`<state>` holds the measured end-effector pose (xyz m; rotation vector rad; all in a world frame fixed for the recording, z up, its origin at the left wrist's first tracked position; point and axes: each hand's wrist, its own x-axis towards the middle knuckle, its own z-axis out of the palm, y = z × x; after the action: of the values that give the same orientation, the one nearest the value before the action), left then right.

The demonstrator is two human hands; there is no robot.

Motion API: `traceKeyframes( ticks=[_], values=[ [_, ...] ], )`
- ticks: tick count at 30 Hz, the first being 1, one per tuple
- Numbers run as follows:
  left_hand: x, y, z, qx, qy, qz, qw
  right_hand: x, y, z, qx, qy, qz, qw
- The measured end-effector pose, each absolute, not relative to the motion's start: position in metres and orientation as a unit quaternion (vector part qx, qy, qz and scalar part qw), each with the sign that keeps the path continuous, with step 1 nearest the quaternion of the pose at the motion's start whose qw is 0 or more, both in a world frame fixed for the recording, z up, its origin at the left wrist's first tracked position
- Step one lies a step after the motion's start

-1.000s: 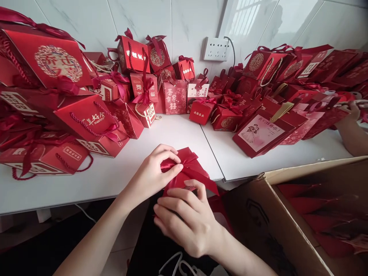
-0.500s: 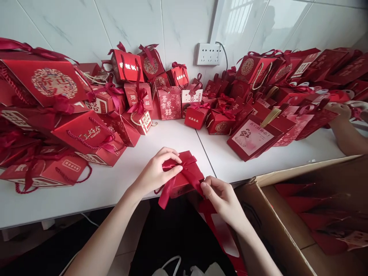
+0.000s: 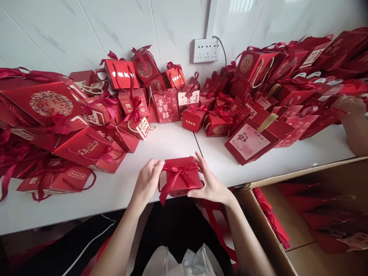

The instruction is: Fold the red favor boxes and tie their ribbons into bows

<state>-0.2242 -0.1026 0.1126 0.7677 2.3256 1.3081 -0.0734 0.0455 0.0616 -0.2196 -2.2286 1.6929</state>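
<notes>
A small red gift box [image 3: 181, 177] tied with a red satin ribbon bow sits at the near edge of the white table [image 3: 120, 184]. My left hand [image 3: 147, 181] grips its left side and my right hand [image 3: 211, 183] holds its right side, fingers spread along the box. A loose ribbon tail hangs from the box's front left corner over the table edge.
Many red gift boxes and bags [image 3: 86, 145] crowd the table's left, back and right. A wall socket [image 3: 204, 50] is on the tiled wall. An open cardboard carton [image 3: 287, 214] of red items stands at lower right. Another person's arm [image 3: 355, 126] rests at far right.
My hands stopped working the ribbon on top and moved to hold the box by both sides; the box now lies flatter on the table with the bow tied.
</notes>
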Motion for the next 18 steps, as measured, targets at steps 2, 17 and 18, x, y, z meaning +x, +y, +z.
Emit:
traceKeyframes(
  ticks=[2,17,18],
  values=[
    [-0.217,-0.101,0.117,0.281,0.808,0.461,0.236,-0.076,0.044,0.061,-0.089,-0.792,0.584,0.154],
    [-0.185,-0.111,0.132,0.349,0.761,0.547,0.015,-0.070,0.034,0.076,-0.109,-0.828,0.477,0.273],
    [-0.180,-0.112,0.136,0.385,0.756,0.529,-0.026,-0.069,0.033,0.079,-0.109,-0.829,0.463,0.294]
  ],
)
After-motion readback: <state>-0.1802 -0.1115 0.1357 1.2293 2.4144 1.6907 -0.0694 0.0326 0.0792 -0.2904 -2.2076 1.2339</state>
